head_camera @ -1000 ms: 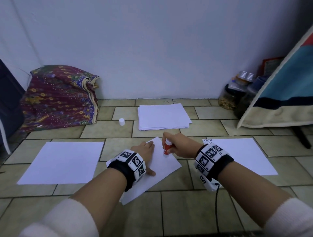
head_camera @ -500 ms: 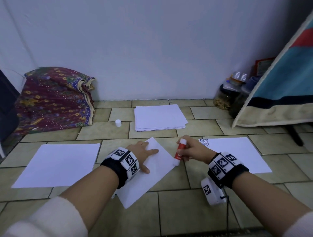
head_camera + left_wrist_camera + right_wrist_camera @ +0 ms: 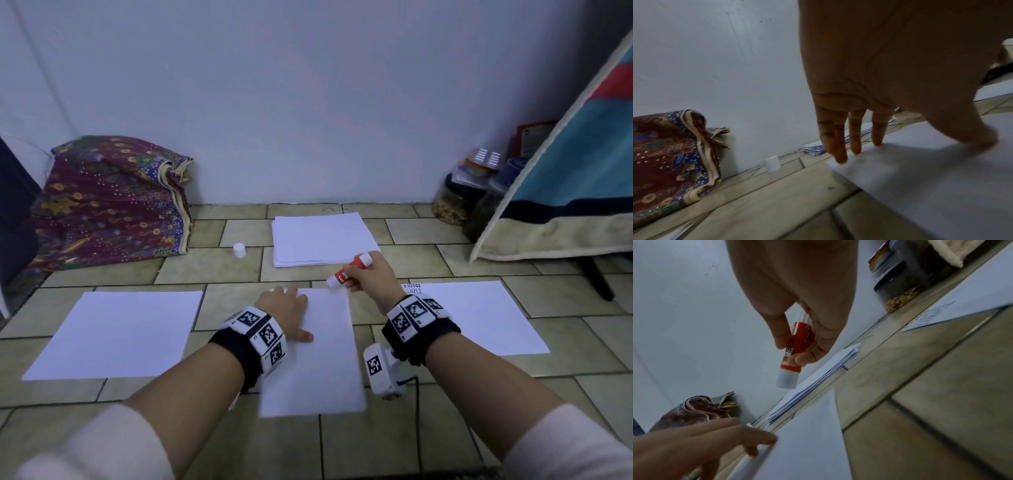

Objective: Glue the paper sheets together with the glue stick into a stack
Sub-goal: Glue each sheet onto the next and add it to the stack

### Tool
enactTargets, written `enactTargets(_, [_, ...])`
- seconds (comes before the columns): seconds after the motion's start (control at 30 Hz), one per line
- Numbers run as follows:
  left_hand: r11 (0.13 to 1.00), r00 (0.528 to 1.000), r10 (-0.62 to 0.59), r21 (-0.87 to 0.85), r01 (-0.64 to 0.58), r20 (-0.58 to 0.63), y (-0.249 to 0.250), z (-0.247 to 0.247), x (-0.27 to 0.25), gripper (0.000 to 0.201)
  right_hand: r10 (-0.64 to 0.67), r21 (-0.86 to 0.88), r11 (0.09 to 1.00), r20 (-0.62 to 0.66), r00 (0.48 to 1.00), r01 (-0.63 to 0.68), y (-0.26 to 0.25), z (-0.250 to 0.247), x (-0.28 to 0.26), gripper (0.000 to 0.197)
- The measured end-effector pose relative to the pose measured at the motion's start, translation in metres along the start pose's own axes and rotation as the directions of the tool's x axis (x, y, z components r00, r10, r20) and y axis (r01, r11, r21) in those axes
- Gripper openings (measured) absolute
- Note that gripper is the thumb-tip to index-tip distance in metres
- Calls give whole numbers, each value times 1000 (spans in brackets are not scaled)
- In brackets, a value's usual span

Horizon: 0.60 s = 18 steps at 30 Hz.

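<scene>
A white paper sheet [image 3: 322, 353] lies straight on the tiled floor in front of me. My left hand [image 3: 286, 310] presses flat on its far left part, fingers straight [image 3: 840, 146]. My right hand [image 3: 368, 277] grips a red and white glue stick [image 3: 347, 272], tilted, its white end just over the sheet's far right corner. In the right wrist view the glue stick [image 3: 795, 350] is pinched between thumb and fingers. One more single sheet [image 3: 116, 332] lies at the left, another [image 3: 479, 315] at the right, and a paper pile [image 3: 323, 241] lies farther back.
The white glue cap [image 3: 239, 250] stands on the floor left of the pile. A patterned folded cloth [image 3: 109, 202] lies against the wall at the left. Jars [image 3: 459, 198] and a hanging blanket [image 3: 575, 192] are at the right.
The middle sheet has been turned from skewed to square with me under my left hand. My right hand has carried the glue stick to the sheet's far right corner.
</scene>
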<state>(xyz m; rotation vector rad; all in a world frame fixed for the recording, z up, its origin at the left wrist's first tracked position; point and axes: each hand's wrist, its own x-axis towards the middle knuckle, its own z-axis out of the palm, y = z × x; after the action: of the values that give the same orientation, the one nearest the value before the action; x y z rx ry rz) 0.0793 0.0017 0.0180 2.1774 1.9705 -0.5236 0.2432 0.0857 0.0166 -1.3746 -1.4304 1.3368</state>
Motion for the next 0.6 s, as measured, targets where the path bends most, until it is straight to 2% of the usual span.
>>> enactTargets(0.1, [996, 994, -89, -25, 88, -67, -4, 2, -3, 80, -20, -41, 999, -12, 1000, 19, -2, 10, 4, 21])
enactTargets(0.23, [976, 990, -11, -217, -20, -138, -5, 13, -1, 74, -48, -131, 990, 17, 999, 50, -2, 23, 7, 22])
enactTargets(0.33, [969, 995, 40, -239, -62, -94, -5, 17, 2, 80, -81, -220, 972, 39, 996, 88, -3, 33, 12, 25])
enactTargets(0.43, [980, 999, 27, -197, -30, -18, -3, 18, 5, 102, -135, -389, 907, 93, 987, 160, -7, 42, 14, 27])
enactTargets(0.5, [981, 1000, 22, -194, -21, -1, -1, 21, 8, 112, -174, -425, 876, 158, 972, 227, -10, 48, 16, 29])
enactTargets(0.6, [969, 999, -32, -246, 24, -27, -1, 29, 10, 112, -203, -443, 846, 247, 948, 296, -13, 56, 17, 29])
